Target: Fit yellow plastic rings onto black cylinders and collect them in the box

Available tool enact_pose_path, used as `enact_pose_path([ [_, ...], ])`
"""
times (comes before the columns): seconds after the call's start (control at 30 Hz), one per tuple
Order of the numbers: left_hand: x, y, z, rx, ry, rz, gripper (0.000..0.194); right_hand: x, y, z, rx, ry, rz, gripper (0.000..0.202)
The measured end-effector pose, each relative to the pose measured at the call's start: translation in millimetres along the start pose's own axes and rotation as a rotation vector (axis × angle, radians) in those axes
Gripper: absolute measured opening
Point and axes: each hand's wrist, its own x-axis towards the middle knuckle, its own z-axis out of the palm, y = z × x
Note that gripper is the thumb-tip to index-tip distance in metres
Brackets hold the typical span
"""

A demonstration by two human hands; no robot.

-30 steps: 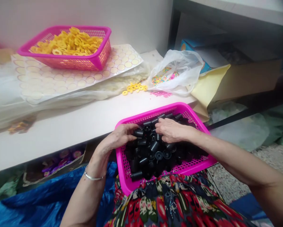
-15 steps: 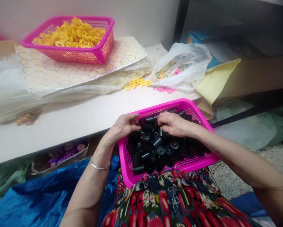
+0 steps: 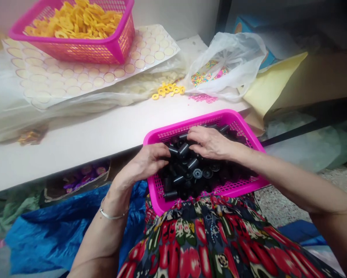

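Note:
My left hand [image 3: 150,160] reaches over the left rim of a pink plastic basket [image 3: 151,191]. Its fingers are bent, with a gap between thumb and forefinger, and their tips meet a black plastic cylinder [image 3: 173,151]. From the right, my right hand [image 3: 209,143] dips into the same basket. Its thumb and fingers stand apart among the black cylinders [image 3: 193,164] near the far side, and I see nothing clearly gripped. Round black ends with rings [image 3: 197,173] face up in the pile. Parts under my right palm are hidden. The basket rests against my patterned clothing.
A pink basket of yellow rings [image 3: 119,48] stands on a sheet of printed circles [image 3: 99,82] at the back left. Loose yellow rings [image 3: 169,89] and pink bits [image 3: 203,98] lie beside a plastic bag of coloured beads [image 3: 234,58]. The white shelf edge [image 3: 66,156] crosses the left.
My left hand has lowered slightly and opened onto the basket's left side; my right hand has shifted slightly left over the pile. Some black cylinders near the fingertips lie differently. The view has tilted down.

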Motion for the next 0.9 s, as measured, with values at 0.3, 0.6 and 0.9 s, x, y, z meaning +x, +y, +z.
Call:
enact_pose_path([
  [0.3,-25.9,13.4,19.9,0.468,0.028,-0.166,0.035,-15.1,-53.7,25.9,-0.147,-0.083,-0.079,0.023],
  [0.6,-46.1,19.4,56.5,0.343,0.131,-0.191,0.014,-10.3,-32.2,22.1,0.267,-0.011,0.02,0.031],
  [0.9,-18.0,10.0,38.7,0.049,0.502,-0.071,0.04,-34.9,-7.1,-5.9,0.418,0.152,0.182,0.029],
])
